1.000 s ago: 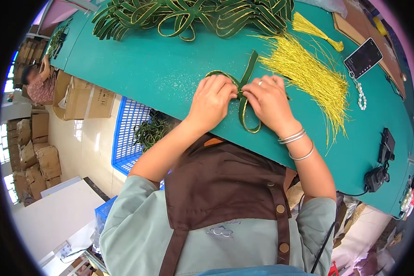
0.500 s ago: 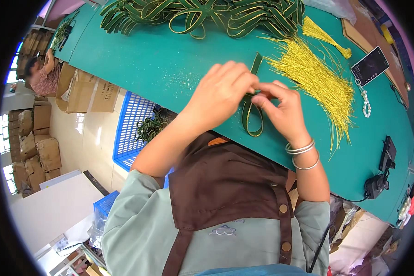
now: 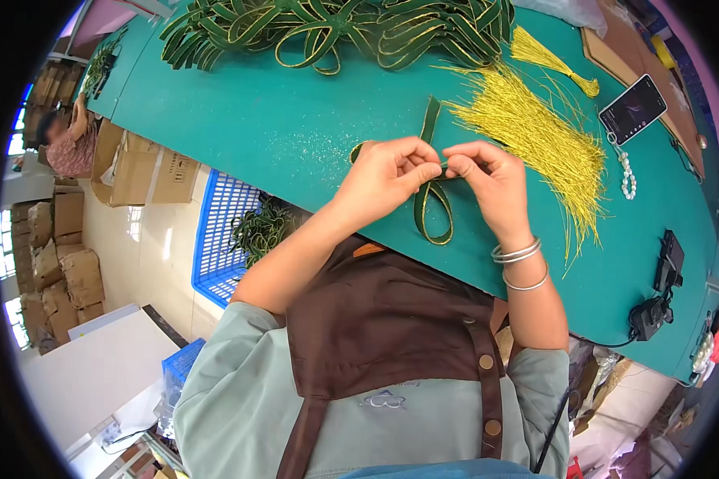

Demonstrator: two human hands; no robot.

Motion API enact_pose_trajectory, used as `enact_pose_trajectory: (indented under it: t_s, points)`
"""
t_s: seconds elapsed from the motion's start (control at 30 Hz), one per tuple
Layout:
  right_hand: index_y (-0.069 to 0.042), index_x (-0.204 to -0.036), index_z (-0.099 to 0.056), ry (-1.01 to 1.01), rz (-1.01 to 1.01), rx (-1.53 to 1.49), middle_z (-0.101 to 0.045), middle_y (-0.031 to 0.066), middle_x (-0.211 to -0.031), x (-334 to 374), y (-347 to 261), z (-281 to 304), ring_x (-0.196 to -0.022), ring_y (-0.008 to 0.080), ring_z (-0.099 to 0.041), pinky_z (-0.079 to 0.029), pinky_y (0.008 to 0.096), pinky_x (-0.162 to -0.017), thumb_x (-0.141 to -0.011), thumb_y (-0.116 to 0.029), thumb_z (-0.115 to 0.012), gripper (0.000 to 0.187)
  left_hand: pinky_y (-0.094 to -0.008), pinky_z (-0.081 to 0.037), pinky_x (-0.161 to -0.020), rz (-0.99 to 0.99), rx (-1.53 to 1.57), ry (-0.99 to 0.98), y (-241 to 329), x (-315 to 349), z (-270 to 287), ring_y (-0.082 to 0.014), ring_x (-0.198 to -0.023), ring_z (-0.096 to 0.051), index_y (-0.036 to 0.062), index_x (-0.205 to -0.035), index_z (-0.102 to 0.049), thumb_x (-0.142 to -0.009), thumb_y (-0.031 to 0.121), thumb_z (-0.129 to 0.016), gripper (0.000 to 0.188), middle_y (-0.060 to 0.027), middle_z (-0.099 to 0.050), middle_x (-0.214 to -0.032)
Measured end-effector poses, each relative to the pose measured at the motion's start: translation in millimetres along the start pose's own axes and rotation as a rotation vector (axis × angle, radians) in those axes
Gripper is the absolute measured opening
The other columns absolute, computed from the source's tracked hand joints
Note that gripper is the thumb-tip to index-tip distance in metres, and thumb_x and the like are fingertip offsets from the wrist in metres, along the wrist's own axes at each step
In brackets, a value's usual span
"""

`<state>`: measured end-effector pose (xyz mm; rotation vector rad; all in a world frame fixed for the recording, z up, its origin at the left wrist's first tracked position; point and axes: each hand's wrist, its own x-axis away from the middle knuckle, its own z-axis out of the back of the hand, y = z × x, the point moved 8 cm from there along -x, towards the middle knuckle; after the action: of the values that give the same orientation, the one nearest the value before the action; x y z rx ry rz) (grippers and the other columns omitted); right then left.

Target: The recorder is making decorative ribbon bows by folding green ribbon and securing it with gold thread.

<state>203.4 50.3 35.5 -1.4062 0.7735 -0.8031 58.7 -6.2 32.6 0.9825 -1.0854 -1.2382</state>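
Note:
Near the table edge, my left hand (image 3: pixel 385 182) pinches the middle of a green ribbon bow (image 3: pixel 419 214) with gold edging. One tail of it points up past the fingers, a loop hangs toward me, and another part pokes out left of that hand. Close beside it, my right hand (image 3: pixel 495 182) has thumb and forefinger pressed together at the same middle. What lies between those fingertips is too small to make out. Just beyond my right hand spreads a pile of thin gold wire ties (image 3: pixel 535 136).
Many finished green ribbon bows (image 3: pixel 327 32) lie heaped at the far edge. A tied gold bundle (image 3: pixel 539 52), a phone (image 3: pixel 633 109) with a beaded strap and a black device (image 3: pixel 651 315) are on the right. Below, left, stands a blue crate (image 3: pixel 216 239). Another person (image 3: pixel 72 144) works far left.
My left hand has turned and lowered so its fingertips meet the right hand's. My right hand has shifted slightly. The view has moved a little.

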Motion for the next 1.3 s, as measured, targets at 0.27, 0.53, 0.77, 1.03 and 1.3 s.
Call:
enact_pose_trajectory:
  t_s: [0.27, 0.53, 0.77, 1.03, 1.3]
  points:
    - [0.003, -0.100, -0.073, 0.024, 0.009, -0.003, -0.071, 0.0033, -0.084, 1.4, -4.5, -0.4, -0.075, 0.0085, -0.063, -0.052, 0.0226, -0.068, -0.094, -0.006, -0.069, 0.011, -0.0247, -0.052, -0.057, -0.277, -0.108, 0.172, 20.6, 5.4, -2.8, -0.0091, -0.063, -0.066, -0.0004, -0.097, -0.073, -0.090, 0.010, -0.074, 0.013, -0.0076, -0.073, -0.079]
    - [0.003, -0.104, -0.073, -0.007, 0.010, -0.001, -0.071, 0.0041, -0.084, 3.0, -4.6, 2.0, -0.074, 0.0082, -0.063, -0.052, 0.0224, -0.067, -0.094, -0.005, -0.069, 0.013, -0.0250, -0.053, -0.059, -0.284, -0.106, 0.183, 27.2, 9.8, -4.6, -0.0104, -0.066, -0.066, -0.0003, -0.097, -0.074, -0.091, 0.010, -0.074, 0.012, -0.0080, -0.074, -0.087]
    - [0.000, -0.104, -0.074, 0.162, 0.055, 0.042, -0.070, 0.0039, -0.090, 5.8, -21.1, 24.5, -0.078, 0.0097, -0.063, -0.051, 0.0222, -0.070, -0.093, -0.003, -0.068, 0.013, -0.0213, -0.049, -0.059, -0.177, 0.011, 0.238, 10.6, 9.4, 3.6, -0.0044, -0.069, -0.061, -0.0001, -0.096, -0.074, -0.092, 0.010, -0.075, 0.011, -0.0013, -0.070, -0.078]
    - [-0.003, -0.097, -0.072, 0.117, 0.569, 0.637, -0.066, 0.0073, -0.091, 17.0, -57.2, 2.1, -0.080, 0.0183, -0.063, -0.048, 0.0281, -0.066, -0.081, 0.001, -0.073, 0.016, -0.0206, -0.045, -0.059, -0.142, 0.063, 0.195, 9.8, 9.3, 2.9, -0.0031, -0.068, -0.056, -0.0004, -0.096, -0.074, -0.093, 0.012, -0.074, 0.013, 0.0009, -0.067, -0.077]
    - [-0.002, -0.089, -0.065, 0.088, 0.373, 0.469, -0.064, 0.0049, -0.083, 10.3, -41.5, 5.7, -0.072, 0.0152, -0.053, -0.045, 0.0283, -0.068, -0.082, -0.003, -0.072, 0.009, -0.0205, -0.048, -0.062, -0.113, 0.075, 0.191, 8.4, 9.6, 0.5, -0.0041, -0.071, -0.060, -0.0002, -0.097, -0.074, -0.093, 0.011, -0.075, 0.012, -0.0005, -0.070, -0.080]
